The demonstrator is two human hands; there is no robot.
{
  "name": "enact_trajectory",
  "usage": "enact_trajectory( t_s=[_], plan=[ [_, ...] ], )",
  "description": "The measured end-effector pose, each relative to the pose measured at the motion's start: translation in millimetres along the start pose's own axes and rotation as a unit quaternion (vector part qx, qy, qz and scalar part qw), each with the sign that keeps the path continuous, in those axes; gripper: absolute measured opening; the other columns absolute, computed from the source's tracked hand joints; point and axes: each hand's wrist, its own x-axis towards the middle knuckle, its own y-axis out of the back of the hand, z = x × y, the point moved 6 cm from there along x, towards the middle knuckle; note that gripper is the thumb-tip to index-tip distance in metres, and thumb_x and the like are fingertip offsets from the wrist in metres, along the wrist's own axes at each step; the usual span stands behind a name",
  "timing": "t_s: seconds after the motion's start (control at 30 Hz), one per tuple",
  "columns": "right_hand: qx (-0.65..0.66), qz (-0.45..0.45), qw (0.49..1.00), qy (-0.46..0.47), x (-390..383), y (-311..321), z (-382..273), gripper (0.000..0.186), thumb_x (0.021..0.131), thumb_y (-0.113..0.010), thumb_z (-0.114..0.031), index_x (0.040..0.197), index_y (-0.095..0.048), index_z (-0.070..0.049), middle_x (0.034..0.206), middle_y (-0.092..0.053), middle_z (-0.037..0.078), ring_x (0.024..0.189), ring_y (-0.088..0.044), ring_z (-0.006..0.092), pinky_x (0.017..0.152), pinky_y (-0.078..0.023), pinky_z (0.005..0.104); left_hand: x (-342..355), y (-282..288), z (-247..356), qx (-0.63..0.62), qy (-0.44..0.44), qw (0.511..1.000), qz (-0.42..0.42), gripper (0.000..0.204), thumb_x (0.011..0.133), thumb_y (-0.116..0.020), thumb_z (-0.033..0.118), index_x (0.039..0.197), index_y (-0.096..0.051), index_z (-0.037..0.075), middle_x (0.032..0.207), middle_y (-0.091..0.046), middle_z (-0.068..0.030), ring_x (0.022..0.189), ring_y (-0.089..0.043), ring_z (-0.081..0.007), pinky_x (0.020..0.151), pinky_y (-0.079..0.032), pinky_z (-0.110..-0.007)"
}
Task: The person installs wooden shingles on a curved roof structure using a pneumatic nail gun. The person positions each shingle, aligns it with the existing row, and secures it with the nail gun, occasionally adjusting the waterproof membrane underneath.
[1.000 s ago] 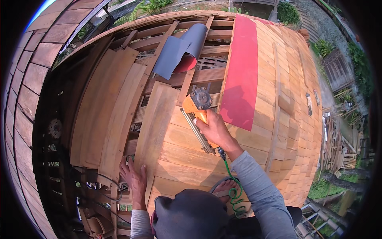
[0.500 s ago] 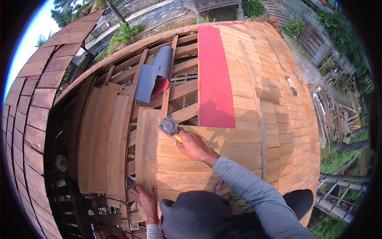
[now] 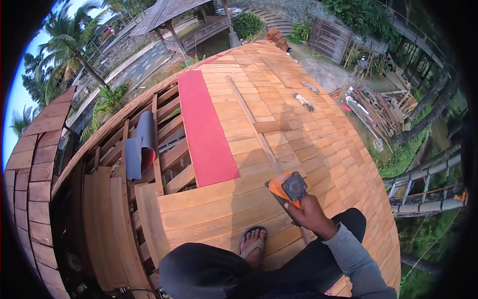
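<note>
Nailer [image 3: 288, 188], orange, dark-capped, sits gripped in the right hand [image 3: 311, 217] toward four o'clock; left hand, I can't tell

From where I watch over the feed, I can read no text, label, number or sign.
</note>
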Motion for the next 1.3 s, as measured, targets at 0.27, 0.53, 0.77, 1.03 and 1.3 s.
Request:
enact_trajectory(
  t_s=[0.27,0.53,0.77,1.03,1.3],
  plan=[
    [0.003,0.094,0.995,0.034,-19.6,30.8,33.8,0.05,0.1,-0.067,-0.024,0.139,-0.046,-0.001,0.098,-0.07,0.029,0.095,-0.069,0.0514,0.082,-0.055,0.0589,41.6,76.5,106.5,-0.117,-0.22,0.968,0.035,0.033,0.098,-0.068,0.025,0.127,-0.066,0.01,0.118,-0.068,-0.0177,0.106,-0.064,-0.0414,0.085,-0.052,-0.054],
    [0.025,0.109,0.993,0.039,-30.2,52.6,25.2,0.049,0.099,-0.068,-0.023,0.137,-0.045,-0.002,0.098,-0.07,0.03,0.095,-0.069,0.0514,0.084,-0.054,0.0595,50.4,125.9,111.8,-0.1,-0.243,0.964,0.048,0.029,0.102,-0.065,0.028,0.123,-0.069,0.008,0.107,-0.072,-0.0181,0.091,-0.069,-0.0409,0.075,-0.054,-0.053],
    [0.036,0.127,0.99,0.046,-25.5,61.6,26.0,0.045,0.098,-0.068,-0.021,0.134,-0.05,0.0,0.098,-0.071,0.03,0.094,-0.07,0.0514,0.082,-0.056,0.0572,83.2,155.7,60.8,0.009,-0.209,0.977,0.038,0.028,0.106,-0.063,0.03,0.12,-0.072,0.007,0.098,-0.076,-0.0184,0.079,-0.073,-0.0404,0.066,-0.057,-0.052],
    [0.012,0.149,0.989,0.015,-11.6,64.7,46.5,0.043,0.096,-0.073,-0.019,0.13,-0.057,0.002,0.098,-0.072,0.026,0.092,-0.072,0.0466,0.08,-0.057,0.0489,165.1,46.3,190.0,-0.006,-0.292,0.956,0.001,0.036,0.097,-0.068,0.04,0.122,-0.072,0.014,0.115,-0.074,-0.0069,0.111,-0.065,-0.0301,0.1,-0.042,-0.051],
    [-0.011,0.178,0.978,-0.11,-18.8,72.0,81.1,0.042,0.096,-0.074,-0.016,0.13,-0.058,0.004,0.096,-0.074,0.022,0.086,-0.075,0.0382,0.077,-0.058,0.0449,179.9,-140.5,368.6,-0.032,-0.359,0.914,-0.188,0.05,0.093,-0.069,0.065,0.101,-0.078,0.016,0.102,-0.078,-0.0115,0.109,-0.07,-0.0315,0.1,-0.045,-0.052]
  ],
)
